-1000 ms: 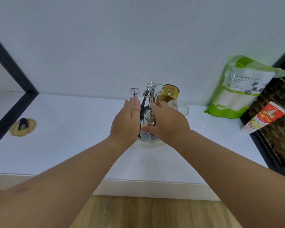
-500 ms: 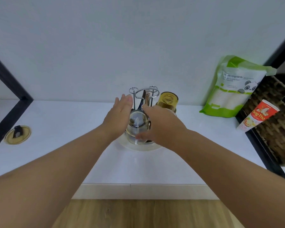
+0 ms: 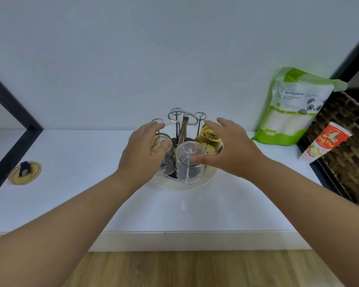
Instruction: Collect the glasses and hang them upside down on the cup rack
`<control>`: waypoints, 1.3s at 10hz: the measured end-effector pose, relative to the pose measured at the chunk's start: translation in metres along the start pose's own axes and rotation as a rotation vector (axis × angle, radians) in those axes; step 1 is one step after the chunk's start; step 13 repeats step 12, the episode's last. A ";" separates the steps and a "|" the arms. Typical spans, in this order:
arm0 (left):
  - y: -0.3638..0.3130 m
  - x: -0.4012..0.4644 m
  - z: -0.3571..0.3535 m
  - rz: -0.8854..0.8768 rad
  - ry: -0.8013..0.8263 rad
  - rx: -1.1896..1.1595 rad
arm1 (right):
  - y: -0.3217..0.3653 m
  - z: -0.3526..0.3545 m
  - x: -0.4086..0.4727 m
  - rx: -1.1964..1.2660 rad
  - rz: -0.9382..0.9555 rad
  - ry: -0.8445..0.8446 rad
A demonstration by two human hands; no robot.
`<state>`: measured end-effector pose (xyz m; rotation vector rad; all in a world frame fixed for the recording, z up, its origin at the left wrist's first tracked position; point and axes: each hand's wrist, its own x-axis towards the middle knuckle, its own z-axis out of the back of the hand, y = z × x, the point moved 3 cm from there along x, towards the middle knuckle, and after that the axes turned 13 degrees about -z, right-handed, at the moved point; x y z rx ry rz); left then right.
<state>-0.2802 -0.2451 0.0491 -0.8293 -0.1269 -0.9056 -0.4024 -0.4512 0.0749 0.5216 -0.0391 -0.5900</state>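
Note:
A chrome wire cup rack point(image 3: 181, 121) stands on a round white tray point(image 3: 207, 180) at the back of the white counter. Three glasses hang upside down on it: a left glass point(image 3: 166, 162) with a yellowish base, a clear centre glass point(image 3: 188, 164) at the front, and an amber glass point(image 3: 208, 139) on the right. My left hand point(image 3: 142, 152) curls around the left glass, thumb across its side. My right hand point(image 3: 228, 151) is spread over the amber glass, its thumb tip touching the clear centre glass.
A green-and-white pouch point(image 3: 294, 108) leans on the wall at the right. Beside it a red-and-white tube point(image 3: 325, 146) rests against a dark wicker basket point(image 3: 346, 162). A round yellowish disc point(image 3: 25, 172) lies at the left near a black frame point(image 3: 13, 123). Below the counter edge is wooden floor.
Both hands were close together around the front of the rack; they have spread apart, left to the left glass, right toward the amber glass. The clear centre glass now shows between them.

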 end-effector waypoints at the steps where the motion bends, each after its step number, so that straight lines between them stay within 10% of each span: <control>1: 0.003 -0.002 -0.006 0.024 0.045 0.032 | -0.004 -0.013 -0.001 -0.028 -0.014 0.058; 13: -0.004 0.008 0.004 -0.010 0.150 0.120 | 0.006 -0.020 -0.019 0.008 -0.068 -0.006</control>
